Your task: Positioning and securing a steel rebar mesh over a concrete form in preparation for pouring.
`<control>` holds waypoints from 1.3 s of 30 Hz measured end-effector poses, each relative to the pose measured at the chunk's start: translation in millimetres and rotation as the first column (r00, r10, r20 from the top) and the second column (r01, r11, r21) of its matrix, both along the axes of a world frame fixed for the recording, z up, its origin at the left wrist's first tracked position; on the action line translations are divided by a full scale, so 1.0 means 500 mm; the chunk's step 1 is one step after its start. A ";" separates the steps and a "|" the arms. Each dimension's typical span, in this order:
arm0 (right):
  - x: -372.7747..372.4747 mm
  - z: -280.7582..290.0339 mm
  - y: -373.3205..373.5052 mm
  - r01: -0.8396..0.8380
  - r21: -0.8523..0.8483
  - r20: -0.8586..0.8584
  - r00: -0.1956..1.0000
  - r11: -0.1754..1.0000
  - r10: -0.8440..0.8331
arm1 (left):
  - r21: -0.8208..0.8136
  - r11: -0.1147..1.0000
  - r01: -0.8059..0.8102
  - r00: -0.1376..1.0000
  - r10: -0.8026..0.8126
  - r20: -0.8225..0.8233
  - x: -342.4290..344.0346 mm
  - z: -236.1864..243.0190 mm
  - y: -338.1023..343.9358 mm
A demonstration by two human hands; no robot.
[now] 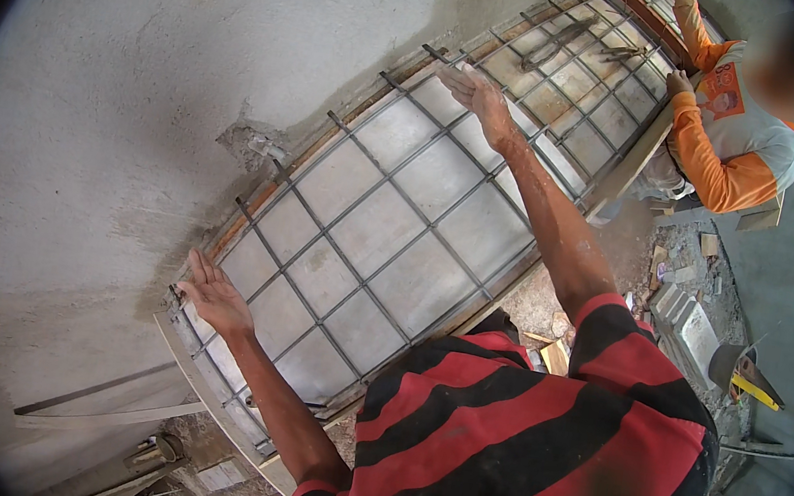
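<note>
A grid of thin steel reinforcing bars (433, 225) lies over pale flat panels (335, 270) in a long wooden form along the wall. My left hand (217, 299) hovers over or rests at the near left corner of the grid, its fingers stretched and nothing in them. Farther along, beside the wall-side edge, my right hand (480, 100) has its fingers extended flat and is empty too. Whether either palm touches the bars I cannot tell. Several bar ends (337, 120) stick out toward the wall.
At the far right a person in an orange-sleeved shirt (723, 174) has both hands at the form's far end. A rough grey wall (141, 68) runs along the left. Stacked tiles (689, 329), a handsaw (756, 391) and rubble lie on the floor at right; wood scraps (156, 451) lie below left.
</note>
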State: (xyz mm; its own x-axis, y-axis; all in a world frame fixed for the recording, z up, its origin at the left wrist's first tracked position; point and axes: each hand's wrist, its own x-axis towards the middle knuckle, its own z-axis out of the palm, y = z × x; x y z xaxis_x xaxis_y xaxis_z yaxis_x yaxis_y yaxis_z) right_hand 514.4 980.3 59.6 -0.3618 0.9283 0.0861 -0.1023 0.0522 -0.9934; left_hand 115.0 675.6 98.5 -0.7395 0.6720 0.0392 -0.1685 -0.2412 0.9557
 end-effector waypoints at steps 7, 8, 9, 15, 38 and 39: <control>-0.053 0.097 -0.002 0.156 0.353 0.342 0.896 0.923 -0.282 | -0.119 0.985 0.123 0.983 -0.137 -0.119 0.049 -0.020 0.035; -0.054 0.097 0.010 0.156 0.349 0.344 0.896 0.924 -0.281 | -0.123 0.985 0.124 0.983 -0.139 -0.117 0.059 -0.024 0.038; -0.054 0.096 0.025 0.151 0.285 0.374 0.891 0.946 -0.255 | -0.132 0.980 0.150 0.983 -0.162 -0.086 0.069 -0.029 0.039; -0.039 0.059 0.049 -0.087 0.062 0.931 0.365 0.994 -0.026 | -0.439 0.884 0.158 0.935 -0.277 -0.222 0.106 -0.063 -0.039; -0.043 -0.105 0.040 0.428 0.392 0.588 0.565 0.814 -0.579 | -0.514 0.833 -0.206 0.899 -0.045 -0.435 0.219 -0.149 -0.193; -0.044 -0.101 0.038 0.449 0.368 0.564 0.589 0.814 -0.579 | -0.514 0.832 -0.210 0.898 -0.044 -0.437 0.222 -0.159 -0.192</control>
State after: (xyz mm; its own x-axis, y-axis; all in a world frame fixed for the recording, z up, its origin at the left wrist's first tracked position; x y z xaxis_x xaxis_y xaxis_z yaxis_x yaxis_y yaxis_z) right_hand 492.7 999.3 9.1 0.1456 0.9687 0.2010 0.6306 0.0657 -0.7734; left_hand 225.8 579.5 18.9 -0.7899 0.6132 0.0067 0.2686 0.3361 0.9027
